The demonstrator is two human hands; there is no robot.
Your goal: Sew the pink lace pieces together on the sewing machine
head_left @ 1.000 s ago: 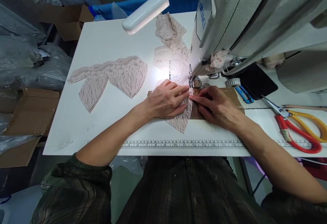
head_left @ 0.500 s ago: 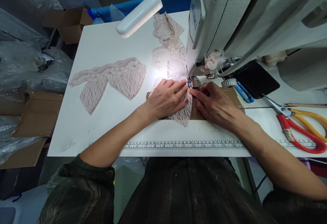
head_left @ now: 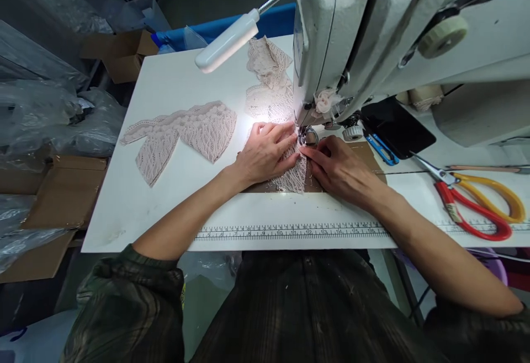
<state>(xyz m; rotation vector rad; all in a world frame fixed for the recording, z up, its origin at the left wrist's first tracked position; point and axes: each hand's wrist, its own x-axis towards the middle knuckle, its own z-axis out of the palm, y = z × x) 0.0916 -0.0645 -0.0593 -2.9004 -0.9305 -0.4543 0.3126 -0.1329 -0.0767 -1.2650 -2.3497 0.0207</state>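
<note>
My left hand [head_left: 265, 153] lies flat, fingers stretched out, pressing a pale pink lace piece [head_left: 292, 175] onto the white table [head_left: 165, 81] just left of the presser foot [head_left: 307, 135] of the grey sewing machine [head_left: 372, 37]. My right hand [head_left: 337, 167] rests on the lace's right edge, fingertips pressed together at the foot, over a brown cardboard pad [head_left: 370, 156]. Sewn lace [head_left: 267, 84] trails away behind the needle.
A second lace piece [head_left: 182, 131] lies at the left. A lamp [head_left: 227, 48] hangs over the table. Red and yellow scissors [head_left: 476, 200] and blue snips [head_left: 383, 150] lie at the right. A printed ruler [head_left: 290, 232] runs along the front edge. Cardboard boxes [head_left: 53, 192] and plastic bags stand left.
The lace has fed away from me under the foot, leaving less of it in front of my hands. Both hands have crept forward toward the needle with it.
</note>
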